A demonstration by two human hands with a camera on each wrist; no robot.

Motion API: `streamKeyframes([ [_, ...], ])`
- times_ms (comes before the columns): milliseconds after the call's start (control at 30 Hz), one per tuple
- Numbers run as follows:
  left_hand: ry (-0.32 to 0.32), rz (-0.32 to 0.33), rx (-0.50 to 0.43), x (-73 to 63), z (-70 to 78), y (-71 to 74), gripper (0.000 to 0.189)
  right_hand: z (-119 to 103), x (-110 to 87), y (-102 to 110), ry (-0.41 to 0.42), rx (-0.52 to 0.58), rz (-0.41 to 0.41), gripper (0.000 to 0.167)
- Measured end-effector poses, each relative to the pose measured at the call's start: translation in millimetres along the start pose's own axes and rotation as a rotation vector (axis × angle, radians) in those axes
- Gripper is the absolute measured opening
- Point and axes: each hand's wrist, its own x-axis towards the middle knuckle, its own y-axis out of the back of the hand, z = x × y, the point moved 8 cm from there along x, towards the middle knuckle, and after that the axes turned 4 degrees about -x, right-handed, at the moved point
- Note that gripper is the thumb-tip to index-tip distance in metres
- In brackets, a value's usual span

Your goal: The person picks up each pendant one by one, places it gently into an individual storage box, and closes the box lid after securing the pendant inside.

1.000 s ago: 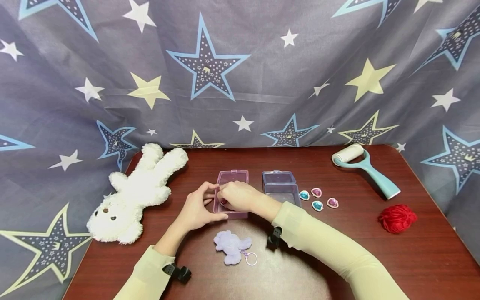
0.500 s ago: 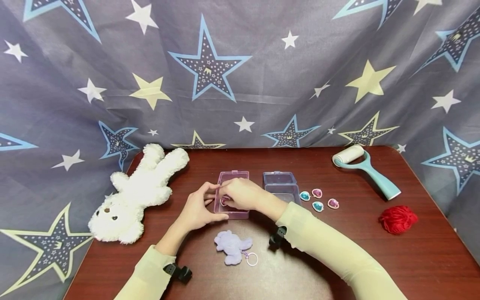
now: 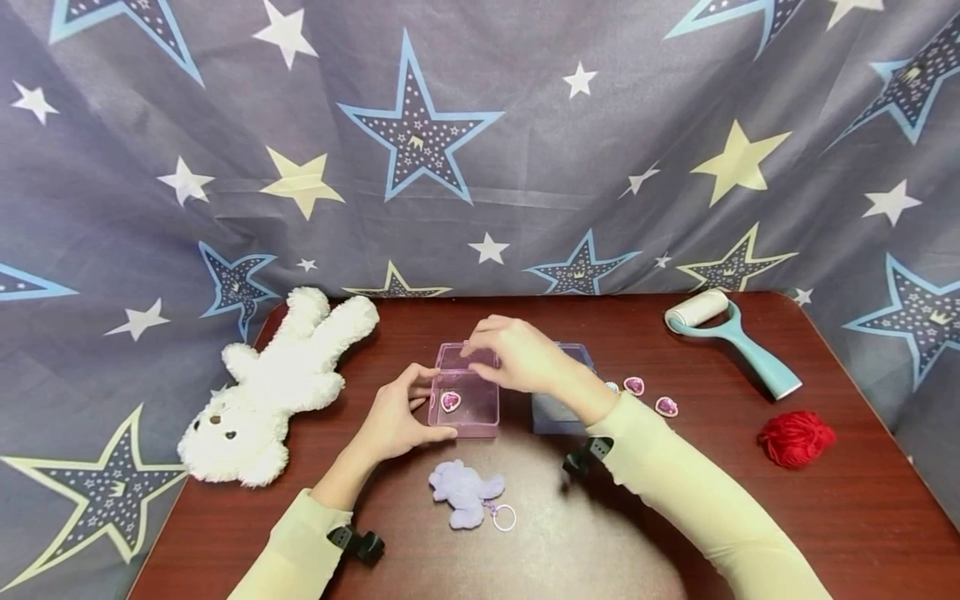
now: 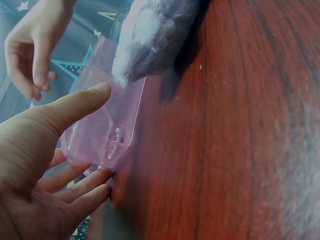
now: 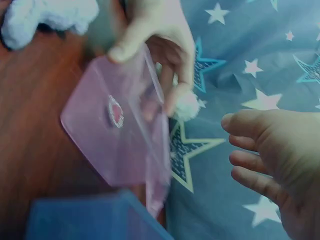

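Observation:
A pink see-through plastic box [image 3: 476, 408] stands with its lid raised at the back. My left hand [image 3: 393, 421] holds it at its left side, thumb at the front corner and fingers along the far side. Inside lies one pink heart-shaped gem [image 3: 450, 402] with a beaded white rim, which also shows in the right wrist view. Over the gap between the boxes hovers my right hand [image 3: 528, 354], its fingers loosely bent with nothing between them. Beneath its wrist is an open blue see-through box [image 3: 553, 418], partly hidden by the arm.
Two pink gems [image 3: 666, 407] lie right of the blue box, with a teal one mostly covered by the sleeve. A lilac plush keychain [image 3: 465, 496] lies in front. A white teddy bear [image 3: 270, 387], a lint roller [image 3: 738, 337] and red yarn [image 3: 797, 437] lie farther out.
My right hand has let go of the pink heart gem, leaving it in the pink box, and has risen out to the right. The left hand keeps its place on the box.

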Motion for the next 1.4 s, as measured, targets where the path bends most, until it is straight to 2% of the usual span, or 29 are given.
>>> streamKeyframes([
  [333, 0.013, 0.008, -0.004, -0.1, -0.1, -0.2, 0.085, 33, -26.5, 34, -0.069, -0.003, 0.07, 0.016],
  [767, 0.017, 0.012, -0.005, -0.9, -1.1, 1.0, 0.085, 58, -65.3, 65, -0.16, -0.052, 0.094, 0.018],
  [1067, 0.017, 0.01, -0.001, -1.8, -0.3, 0.6, 0.085, 75, -94.5, 73, -0.223, -0.069, 0.109, 0.018],
  [1400, 0.014, 0.008, -0.007, -1.2, -1.0, 0.5, 0.085, 92, -129.5, 71, -0.269, -0.107, 0.125, 0.021],
])
